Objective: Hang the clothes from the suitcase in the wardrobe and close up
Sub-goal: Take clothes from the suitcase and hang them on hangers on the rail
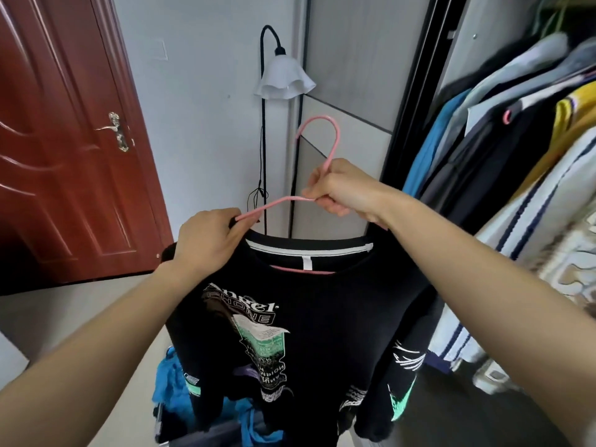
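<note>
Right hand [342,188] fingers curl tight round the pink hanger [333,140] neck, left hand [206,240] pinches the black tee [290,333] shoulder on its arm. Both forearms stretched out, tee dangling beside the open wardrobe [516,156].

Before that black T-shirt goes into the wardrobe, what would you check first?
1. The right hand grips the pink hanger at its neck: ok.
2. The left hand grips the black T-shirt at its shoulder: ok.
3. Shirt seated over both hanger arms: cannot tell, the hands and an arm cover the shoulders.
4. Hook bare and pointing up: ok.
5. The wardrobe stands open: ok.
6. Free gap among the hung clothes: cannot tell, they hang close together.
</note>
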